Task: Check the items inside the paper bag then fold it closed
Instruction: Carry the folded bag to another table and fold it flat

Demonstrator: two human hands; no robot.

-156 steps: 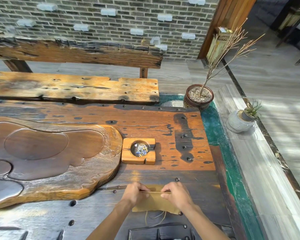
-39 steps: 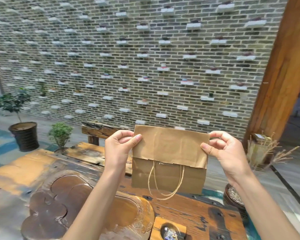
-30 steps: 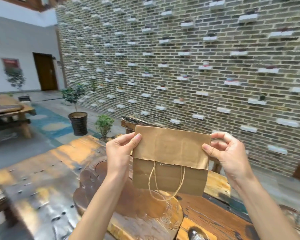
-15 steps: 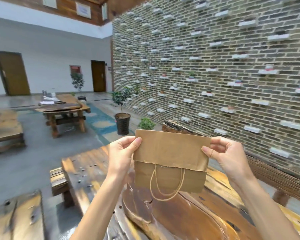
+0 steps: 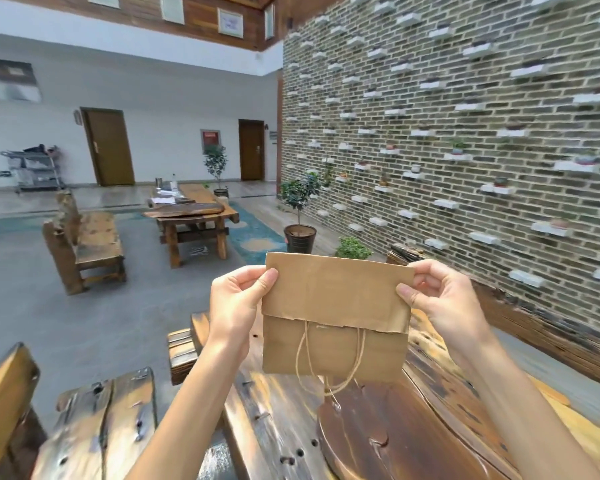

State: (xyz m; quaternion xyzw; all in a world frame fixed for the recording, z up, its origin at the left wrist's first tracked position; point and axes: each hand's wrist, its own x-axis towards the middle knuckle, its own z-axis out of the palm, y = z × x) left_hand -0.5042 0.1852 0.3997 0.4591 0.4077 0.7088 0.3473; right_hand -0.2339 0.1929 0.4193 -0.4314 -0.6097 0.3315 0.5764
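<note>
A dark, rough wooden table (image 5: 284, 427) sits beside a brick wall (image 5: 465, 116) studded with small shelves. Above the table both hands pinch the brown paper bag (image 5: 335, 327) — left hand (image 5: 236, 303) and right hand (image 5: 444, 299) at its top corners — top flap folded down, twine handles (image 5: 329, 368) dangling.

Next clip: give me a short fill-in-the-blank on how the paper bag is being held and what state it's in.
1. The paper bag is held up by ____ hands.
2. Its top flap is folded ____ over the front.
3. The twine handles hang ____ the flap's edge.
4. The left hand grips the bag's upper ____ corner.

Answers: two; down; below; left
</note>
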